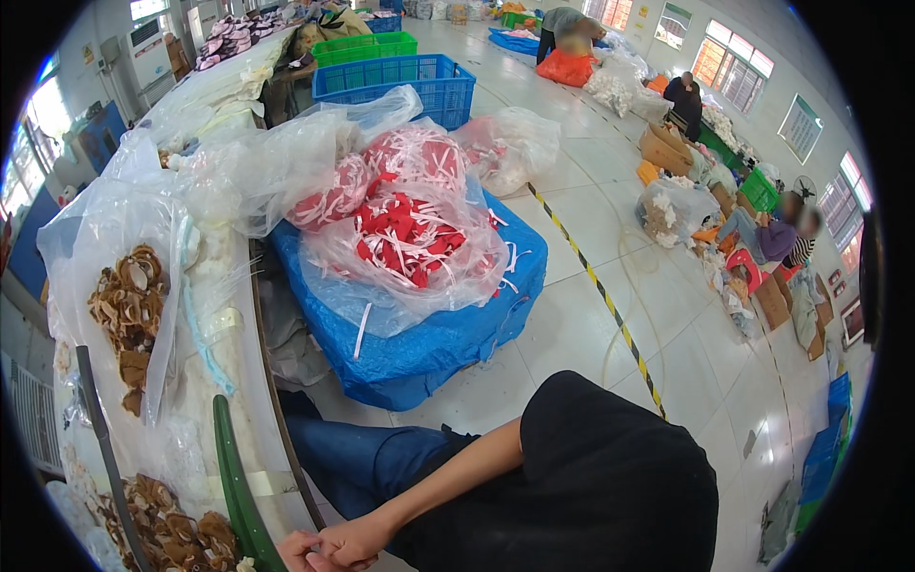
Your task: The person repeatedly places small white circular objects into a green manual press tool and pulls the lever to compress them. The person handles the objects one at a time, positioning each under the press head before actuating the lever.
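Green and curved, a long strip (238, 481) lies on the worktop (255, 429). Just right of its lower end, the right hand (356, 543) curls close against the left hand (299, 550); whether either grips anything, I cannot tell. Brown pieces (176, 534) lie left of the strip, and bagged red pieces (410, 243) top a blue-wrapped bundle (429, 367) to its upper right.

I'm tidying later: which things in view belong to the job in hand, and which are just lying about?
Probably the job's, being nearest the hand:
brown pieces
long green piece

Apparently lying about:
bagged red pieces
blue crate
green crate behind it
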